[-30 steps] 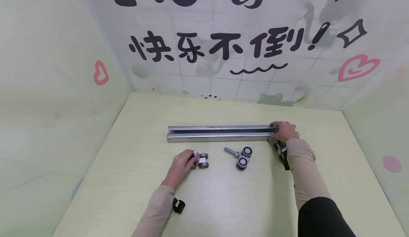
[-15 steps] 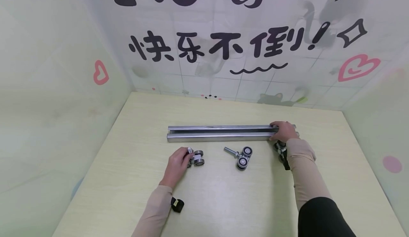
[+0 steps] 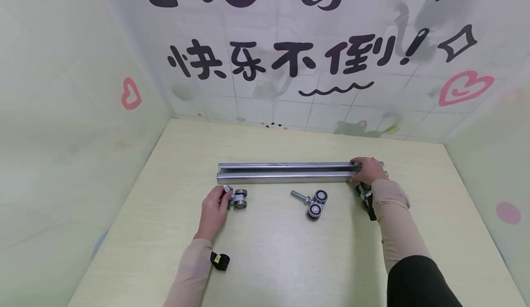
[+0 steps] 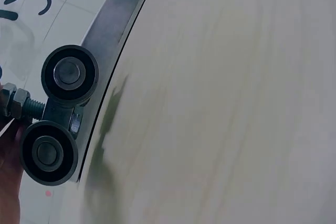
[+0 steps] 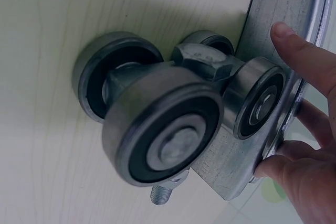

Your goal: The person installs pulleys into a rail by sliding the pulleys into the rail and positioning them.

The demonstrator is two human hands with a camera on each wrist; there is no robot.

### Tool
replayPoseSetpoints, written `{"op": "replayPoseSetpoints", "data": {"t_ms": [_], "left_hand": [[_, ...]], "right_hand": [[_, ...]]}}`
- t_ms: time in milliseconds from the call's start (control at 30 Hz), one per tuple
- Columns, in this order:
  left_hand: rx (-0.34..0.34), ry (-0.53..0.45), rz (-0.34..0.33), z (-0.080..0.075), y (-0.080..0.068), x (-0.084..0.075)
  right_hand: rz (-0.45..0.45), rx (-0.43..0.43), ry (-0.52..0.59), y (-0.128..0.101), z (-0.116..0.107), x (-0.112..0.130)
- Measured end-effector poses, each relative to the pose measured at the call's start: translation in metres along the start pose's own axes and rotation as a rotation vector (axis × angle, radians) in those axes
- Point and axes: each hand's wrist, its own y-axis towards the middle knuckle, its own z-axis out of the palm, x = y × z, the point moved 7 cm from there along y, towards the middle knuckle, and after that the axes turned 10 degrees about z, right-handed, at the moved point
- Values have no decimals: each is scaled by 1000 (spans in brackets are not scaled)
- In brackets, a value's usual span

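Bringing a wheel piece (image 3: 238, 199) up to the left end of the long metal rail (image 3: 285, 172) on the table (image 3: 290, 261). Left hand (image 3: 213, 210) pinching it by its bolt, just near the rail's open end. Right hand (image 3: 366, 170) curled over the rail's right end, holding it down. Next, probably: lining the wheels up level with the slot, then sliding in gently. Another wheel piece (image 3: 313, 202) lying near the middle, and one more (image 5: 173, 114) by the right wrist.

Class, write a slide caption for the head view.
Left hand grips roller near rail; right hand holds rail's end.
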Motion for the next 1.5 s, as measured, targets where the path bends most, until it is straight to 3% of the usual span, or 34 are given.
{"op": "replayPoseSetpoints", "data": {"t_ms": [600,867,1500], "left_hand": [[-106,2,-192,-35,-1,35],[-127,12,-229,-43,1,49],[-82,32,-275,-55,15,72]], "right_hand": [[22,7,1,0,0,-4],[16,5,-2,0,0,-3],[17,4,-3,2,3,-3]]}}
